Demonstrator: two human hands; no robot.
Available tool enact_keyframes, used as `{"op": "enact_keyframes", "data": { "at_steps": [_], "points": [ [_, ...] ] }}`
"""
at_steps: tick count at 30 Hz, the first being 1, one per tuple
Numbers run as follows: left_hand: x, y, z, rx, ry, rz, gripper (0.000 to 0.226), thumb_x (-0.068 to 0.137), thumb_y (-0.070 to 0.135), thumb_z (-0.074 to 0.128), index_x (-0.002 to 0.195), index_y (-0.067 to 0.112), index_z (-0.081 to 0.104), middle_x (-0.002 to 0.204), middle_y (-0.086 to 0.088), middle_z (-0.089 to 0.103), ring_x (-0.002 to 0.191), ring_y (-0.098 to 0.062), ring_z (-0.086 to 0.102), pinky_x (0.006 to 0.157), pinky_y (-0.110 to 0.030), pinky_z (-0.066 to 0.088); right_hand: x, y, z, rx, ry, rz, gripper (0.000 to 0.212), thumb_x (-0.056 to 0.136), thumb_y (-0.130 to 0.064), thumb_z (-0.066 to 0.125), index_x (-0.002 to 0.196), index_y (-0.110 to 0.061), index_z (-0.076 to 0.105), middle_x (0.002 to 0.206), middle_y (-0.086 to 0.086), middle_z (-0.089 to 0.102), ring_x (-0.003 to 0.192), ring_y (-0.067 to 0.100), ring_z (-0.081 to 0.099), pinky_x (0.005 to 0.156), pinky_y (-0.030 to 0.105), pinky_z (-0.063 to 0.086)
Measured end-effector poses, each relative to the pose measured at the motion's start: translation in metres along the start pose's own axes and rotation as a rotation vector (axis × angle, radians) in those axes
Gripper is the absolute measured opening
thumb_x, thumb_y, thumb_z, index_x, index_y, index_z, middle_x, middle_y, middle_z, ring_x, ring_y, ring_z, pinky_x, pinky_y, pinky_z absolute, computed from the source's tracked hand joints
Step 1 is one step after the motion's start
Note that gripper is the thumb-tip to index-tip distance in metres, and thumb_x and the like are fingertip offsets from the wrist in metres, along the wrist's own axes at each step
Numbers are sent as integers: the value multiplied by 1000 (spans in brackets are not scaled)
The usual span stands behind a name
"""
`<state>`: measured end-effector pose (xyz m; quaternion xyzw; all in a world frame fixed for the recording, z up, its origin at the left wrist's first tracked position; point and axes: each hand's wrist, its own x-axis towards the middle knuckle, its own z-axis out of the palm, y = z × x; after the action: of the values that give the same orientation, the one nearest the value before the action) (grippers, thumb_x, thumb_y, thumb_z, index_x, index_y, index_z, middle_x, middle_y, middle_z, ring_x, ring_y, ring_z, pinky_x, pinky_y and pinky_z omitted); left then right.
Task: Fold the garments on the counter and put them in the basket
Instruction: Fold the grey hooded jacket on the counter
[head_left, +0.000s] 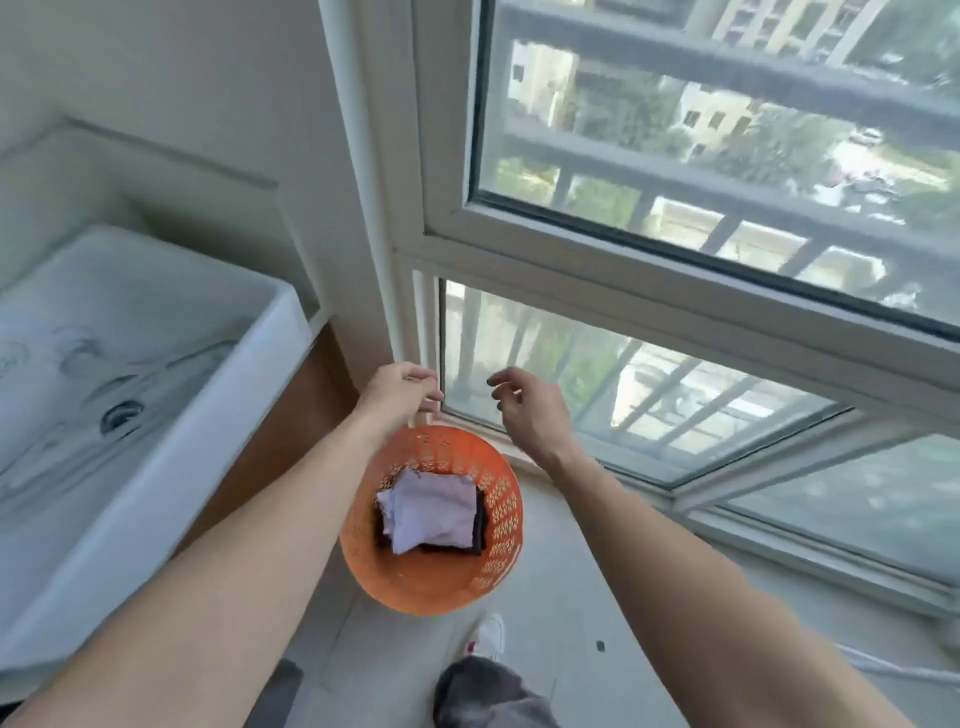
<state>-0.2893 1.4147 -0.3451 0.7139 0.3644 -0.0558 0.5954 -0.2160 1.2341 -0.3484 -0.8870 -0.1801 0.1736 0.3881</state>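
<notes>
Head view: folded white garment (434, 512) lies atop dark clothes in orange basket (498, 566).

2 hands (400, 387), 1 basket (498, 566), 2 garments (434, 512).

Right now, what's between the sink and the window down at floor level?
In the head view, the orange basket stands on the floor between the sink and the window, holding folded clothes.
</notes>
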Motion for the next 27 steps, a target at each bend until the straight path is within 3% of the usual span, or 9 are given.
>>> {"op": "enact_keyframes", "data": {
  "at_steps": [4,7,13,21,27],
  "points": [
    [-76,75,1,-45,-26,181,16,101,12,51,109,8,64,93,-8,73,73,-16,68,51,-12,47,-45,-53,-62,41,124,-85,26,93,-10,50,103,-22,72,92,3,74,87,20,69,83,39,55],
    [-136,113,7,-45,-72,283,16,102,16,50,106,13,65,87,1,75,68,-11,69,63,-23,46,-96,-84,-107,61,228,-123,24,93,-12,53,99,-23,73,86,-1,74,81,16,70,79,38,57],
    [-244,160,51,-74,-239,457,16,101,17,53,108,15,67,91,-2,78,80,-18,74,80,-35,54,-216,-103,-197,100,418,-176,23,96,-10,54,97,-23,73,79,-5,72,75,13,69,74,33,58],
    [-364,206,161,-28,-487,604,16,101,14,55,110,12,67,96,-5,77,82,-21,73,76,-32,58,-336,-64,-314,55,636,-181,22,93,-7,56,98,-17,75,76,-5,73,71,14,69,74,37,58],
    [-442,231,283,43,-615,691,17,101,15,55,113,12,68,96,-5,77,83,-22,73,75,-31,58,-421,8,-406,26,721,-160,21,96,-8,57,101,-17,75,80,-3,73,73,11,69,73,33,58]
  ]
}}
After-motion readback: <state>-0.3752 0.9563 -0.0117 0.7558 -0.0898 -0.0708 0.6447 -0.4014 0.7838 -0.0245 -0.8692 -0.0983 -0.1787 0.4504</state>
